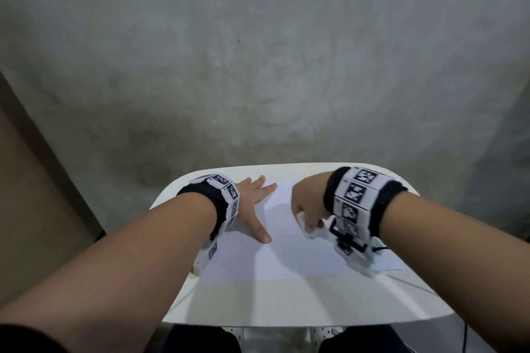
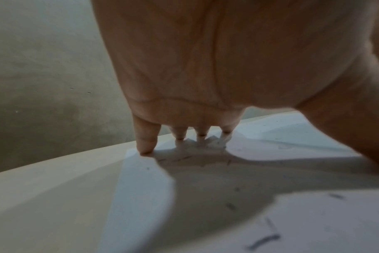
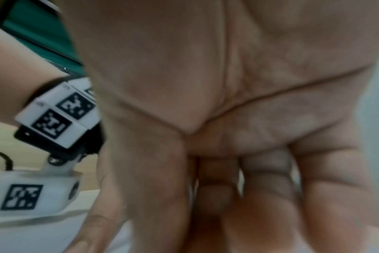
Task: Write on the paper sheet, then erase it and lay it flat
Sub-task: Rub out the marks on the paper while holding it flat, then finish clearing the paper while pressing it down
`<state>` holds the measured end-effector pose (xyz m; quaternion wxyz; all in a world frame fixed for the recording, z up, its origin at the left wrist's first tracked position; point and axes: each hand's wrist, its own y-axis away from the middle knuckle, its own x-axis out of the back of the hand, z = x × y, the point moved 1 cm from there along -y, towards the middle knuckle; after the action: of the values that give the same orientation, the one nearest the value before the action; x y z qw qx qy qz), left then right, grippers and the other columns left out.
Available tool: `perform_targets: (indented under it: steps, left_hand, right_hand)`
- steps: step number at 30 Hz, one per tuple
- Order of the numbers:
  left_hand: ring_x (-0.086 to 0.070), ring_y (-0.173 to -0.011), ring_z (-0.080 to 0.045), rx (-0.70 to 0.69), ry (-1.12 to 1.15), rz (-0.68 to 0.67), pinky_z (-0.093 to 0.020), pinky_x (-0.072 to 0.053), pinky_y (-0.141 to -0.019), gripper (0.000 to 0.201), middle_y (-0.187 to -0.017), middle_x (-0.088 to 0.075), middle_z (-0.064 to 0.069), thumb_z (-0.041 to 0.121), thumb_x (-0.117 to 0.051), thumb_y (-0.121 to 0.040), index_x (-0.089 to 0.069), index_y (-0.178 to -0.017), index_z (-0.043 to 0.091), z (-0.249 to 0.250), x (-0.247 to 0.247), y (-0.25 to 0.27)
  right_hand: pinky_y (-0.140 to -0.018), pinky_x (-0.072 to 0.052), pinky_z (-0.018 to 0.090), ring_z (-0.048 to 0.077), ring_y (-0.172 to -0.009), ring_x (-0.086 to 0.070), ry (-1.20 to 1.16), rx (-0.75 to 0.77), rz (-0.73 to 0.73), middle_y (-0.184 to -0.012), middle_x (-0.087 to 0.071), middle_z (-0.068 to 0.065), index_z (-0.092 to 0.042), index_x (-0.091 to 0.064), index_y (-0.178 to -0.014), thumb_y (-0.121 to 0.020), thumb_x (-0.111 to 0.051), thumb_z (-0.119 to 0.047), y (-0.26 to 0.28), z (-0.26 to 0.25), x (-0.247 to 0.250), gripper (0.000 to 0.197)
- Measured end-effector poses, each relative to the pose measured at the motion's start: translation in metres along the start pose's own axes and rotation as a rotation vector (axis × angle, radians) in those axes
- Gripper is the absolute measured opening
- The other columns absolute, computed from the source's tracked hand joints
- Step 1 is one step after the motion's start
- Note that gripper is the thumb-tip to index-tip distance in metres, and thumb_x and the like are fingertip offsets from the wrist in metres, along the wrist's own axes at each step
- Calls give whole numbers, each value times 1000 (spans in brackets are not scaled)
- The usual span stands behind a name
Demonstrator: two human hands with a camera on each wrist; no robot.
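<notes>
A white paper sheet (image 1: 286, 261) lies on the small white table (image 1: 286, 315). My left hand (image 1: 252, 203) rests flat on the sheet's far left part, fingers spread and straight. In the left wrist view its fingertips (image 2: 146, 147) press the paper (image 2: 314, 214), which carries faint dark marks and specks. My right hand (image 1: 309, 223) hovers low over the sheet's right part, fingers curled round a small white eraser (image 1: 307, 231). In the right wrist view the hand (image 3: 227, 188) is blurred, its fingers point down, and the eraser is hidden.
The table has rounded corners, and a grey concrete wall (image 1: 258, 66) stands close behind its far edge. A thin black cable (image 1: 381, 248) trails from my right wristband over the paper's right edge. My legs (image 1: 200, 338) show under the near edge.
</notes>
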<state>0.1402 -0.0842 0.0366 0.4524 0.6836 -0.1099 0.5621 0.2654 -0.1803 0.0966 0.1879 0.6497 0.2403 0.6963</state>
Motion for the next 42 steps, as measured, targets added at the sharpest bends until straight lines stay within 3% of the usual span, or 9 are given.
perform_targets:
  steps: [2, 5, 10, 14, 20, 25, 30, 35, 42]
  left_hand:
    - [11, -149, -25, -9, 5, 10, -55, -5, -118, 127, -161, 17, 4, 63, -77, -64, 12, -151, 40, 2, 1, -2]
    - [11, -149, -26, 3, -34, 18, -57, -7, -118, 125, -161, 17, 4, 66, -75, -63, 10, -151, 39, 3, -1, -3]
    - [16, -148, -21, 11, -22, -16, -53, -2, -119, 127, -158, 24, 7, 67, -72, -66, 19, -149, 37, -1, -1, -3]
    - [17, -148, -23, 5, -18, -18, -54, -1, -119, 130, -158, 24, 6, 70, -72, -64, 19, -149, 36, -3, -1, -5]
    - [15, -148, -22, 7, -5, 18, -53, -2, -119, 127, -159, 23, 4, 68, -71, -66, 18, -150, 35, 0, -6, 0]
    - [16, -148, -19, 9, 18, 10, -53, -3, -119, 127, -159, 22, 7, 68, -72, -65, 17, -150, 36, -4, -4, 0]
    - [0, -150, -18, -101, 143, 99, -44, -9, -121, 126, -162, 2, 6, 66, -76, -63, 4, -154, 30, -1, -2, 0]
    - [-61, -102, -11, -213, 501, 333, -24, -47, -90, 56, -129, -60, 3, 36, -72, -83, -50, -132, 21, 11, 31, 17]
    - [-60, -67, -4, -245, 595, 392, -18, -45, -68, 10, -76, -66, 6, 21, -67, -89, -64, -97, 17, 14, 44, 35]
  right_hand:
    - [-71, -49, 25, 19, -78, -63, 26, 2, 174, -78, -70, -2, -13, -71, -96, -85, -63, -20, -11, -13, 6, 16]
    - [-69, -43, 26, 21, -93, -62, 58, 20, 310, -95, -68, 0, -16, -71, -105, -86, -64, -22, -12, -26, 0, 21]
    - [-65, -42, 26, 18, -74, -53, 51, 75, 180, -64, -54, -6, -18, -69, -85, -83, -62, -17, 20, -22, -28, 7]
    - [-69, -47, 25, 12, -68, -58, 27, 56, 16, -68, -65, -5, -14, -72, -91, -84, -65, -23, 21, -20, -17, 13]
    - [-80, -54, 31, 16, -75, -62, -92, 38, 296, -75, -69, -2, -18, -74, -84, -82, -59, -16, 4, -18, -15, 16]
    - [-67, -49, 24, 12, -62, -57, -2, 46, -23, -67, -66, -4, -18, -72, -77, -81, -66, -22, 20, -9, -18, 8]
    - [-69, -49, 28, 9, -58, -55, -409, 27, 436, -70, -65, -7, -15, -71, -89, -88, -53, -20, 9, 19, -14, 18]
    - [-64, -48, 30, 16, -60, -62, -775, 53, 589, -72, -67, -2, -14, -55, -84, -93, -52, -13, 5, 24, -16, 9]
    - [-55, -39, 27, 23, -62, -60, -1144, 63, 536, -77, -68, 8, -10, -44, -97, -97, -54, -19, -7, 16, -20, 14]
